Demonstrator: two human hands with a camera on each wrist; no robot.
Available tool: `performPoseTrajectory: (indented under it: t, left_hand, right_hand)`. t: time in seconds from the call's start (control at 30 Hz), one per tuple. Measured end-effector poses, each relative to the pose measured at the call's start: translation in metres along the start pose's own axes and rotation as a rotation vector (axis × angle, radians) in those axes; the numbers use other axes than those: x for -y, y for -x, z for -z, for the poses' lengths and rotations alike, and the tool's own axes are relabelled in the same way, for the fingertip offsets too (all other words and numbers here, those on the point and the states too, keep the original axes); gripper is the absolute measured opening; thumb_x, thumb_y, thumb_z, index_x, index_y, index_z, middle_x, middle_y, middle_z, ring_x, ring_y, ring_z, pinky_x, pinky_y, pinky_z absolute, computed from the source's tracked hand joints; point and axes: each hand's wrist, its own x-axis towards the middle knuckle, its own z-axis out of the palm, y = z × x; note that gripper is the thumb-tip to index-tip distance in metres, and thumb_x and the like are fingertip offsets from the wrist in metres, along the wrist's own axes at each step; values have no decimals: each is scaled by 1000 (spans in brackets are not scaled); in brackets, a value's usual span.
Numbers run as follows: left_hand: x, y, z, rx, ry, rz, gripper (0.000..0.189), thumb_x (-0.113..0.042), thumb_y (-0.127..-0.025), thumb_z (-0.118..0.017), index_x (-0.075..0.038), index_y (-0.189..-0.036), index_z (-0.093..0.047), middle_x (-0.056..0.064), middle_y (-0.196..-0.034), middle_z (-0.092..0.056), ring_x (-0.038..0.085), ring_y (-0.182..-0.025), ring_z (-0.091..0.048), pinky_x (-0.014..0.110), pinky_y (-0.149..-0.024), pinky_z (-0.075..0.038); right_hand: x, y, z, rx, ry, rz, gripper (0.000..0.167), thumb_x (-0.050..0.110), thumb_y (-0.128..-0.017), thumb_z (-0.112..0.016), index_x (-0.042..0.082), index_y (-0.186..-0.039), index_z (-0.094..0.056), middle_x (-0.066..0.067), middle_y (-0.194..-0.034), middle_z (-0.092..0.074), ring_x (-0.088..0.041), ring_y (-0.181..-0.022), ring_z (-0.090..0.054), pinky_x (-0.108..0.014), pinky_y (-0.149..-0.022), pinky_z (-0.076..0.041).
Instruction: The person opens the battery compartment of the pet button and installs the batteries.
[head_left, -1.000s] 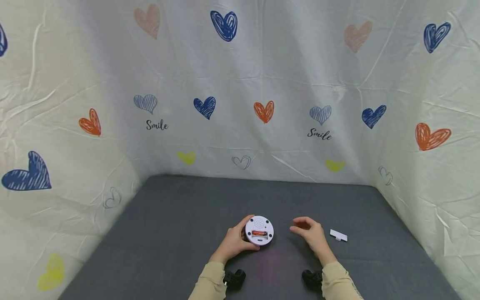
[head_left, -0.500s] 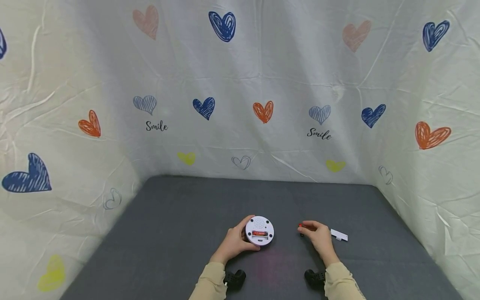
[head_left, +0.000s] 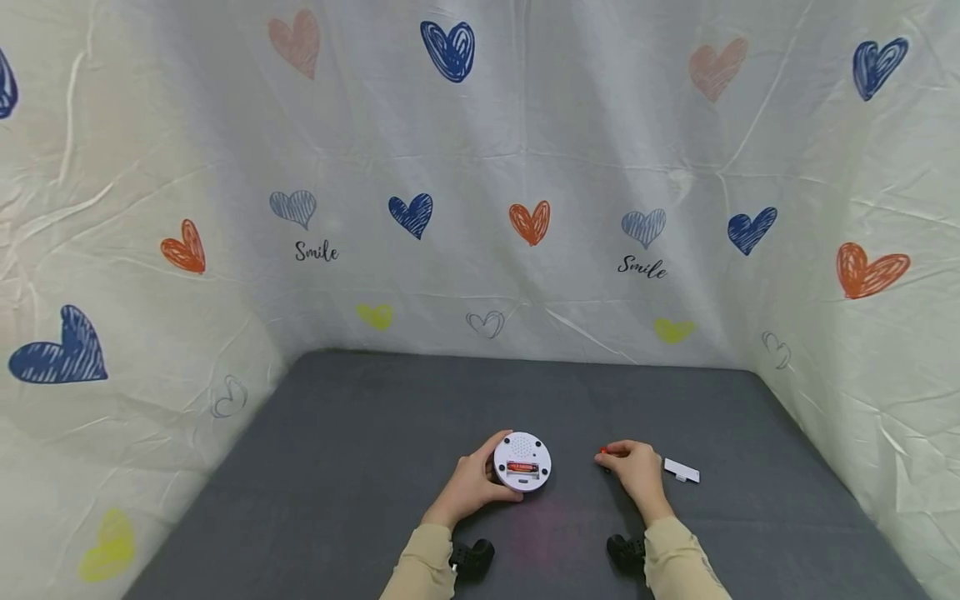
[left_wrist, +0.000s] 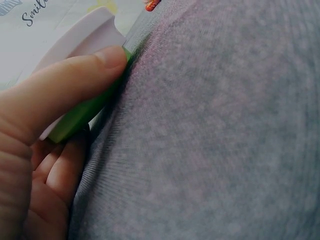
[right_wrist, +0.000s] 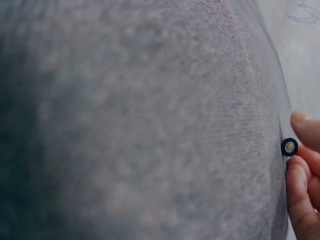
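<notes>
My left hand [head_left: 468, 483] grips a round white device [head_left: 520, 447] by its left edge. Its face has small holes, dark feet and an uncovered battery compartment with a red battery [head_left: 522, 467] inside. In the left wrist view the thumb presses on the rim, where a green part [left_wrist: 82, 117] shows along the device. To the right, my right hand [head_left: 637, 472] pinches a second battery, red and black [head_left: 603, 451], close over the table. The right wrist view shows this battery's round end [right_wrist: 290, 146] at the fingertips; the fingers hide much of its body.
A small white battery cover [head_left: 681, 471] with a tab lies just right of my right hand. Dark grey cloth covers the table [head_left: 420, 400]. A white curtain [head_left: 480, 275] with printed hearts closes off the back and both sides.
My right hand has moved slightly right and down, and its fingers have closed; a red battery now shows at their tips. The left hand and the device have stayed nearly still.
</notes>
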Motion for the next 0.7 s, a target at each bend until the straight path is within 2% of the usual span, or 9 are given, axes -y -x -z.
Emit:
performPoseTrajectory:
  t: [0.17,0.27,0.37,0.53,0.7]
  left_hand:
    - [18,-5,-2,-3,-5,16,97,-13,-60,-88,-12,-142,-37,5,-126,-54,11,-107,-55,25,-85,-45]
    - [21,-6,-2,0,-1,17,98,-16,-59,-88,-13,-142,-36,5,-126,-53,10,-108,-55,24,-86,-45]
    - [20,-6,-2,2,-1,19,98,-15,-59,-88,-13,-142,-36,5,-126,-53,10,-108,-54,24,-86,-44]
    - [20,-5,-2,5,4,16,98,-13,-59,-88,-13,-142,-36,5,-127,-52,10,-109,-54,25,-86,-44]
    - [20,-5,-2,1,5,23,98,-12,-59,-88,-14,-143,-36,4,-127,-52,8,-109,-54,24,-86,-44]
  right_hand:
    - [3,-1,0,-8,37,6,16,10,-72,-78,-2,-80,-71,-7,-72,-66,-23,-66,-59,-36,-59,-46]
    - [4,-2,1,-7,46,12,12,7,-72,-76,-1,-79,-71,-8,-73,-67,-25,-68,-60,-39,-62,-47]
    - [2,-1,2,2,11,-3,13,6,-73,-74,-2,-83,-71,-7,-74,-67,-22,-67,-60,-36,-61,-47]
    - [-1,1,3,29,-194,-72,23,3,-76,-71,-8,-96,-68,-10,-78,-66,-14,-64,-58,-26,-56,-46]
    - [2,2,0,103,-434,-149,31,4,-81,-69,-9,-108,-64,-11,-88,-66,-14,-69,-61,-25,-59,-49]
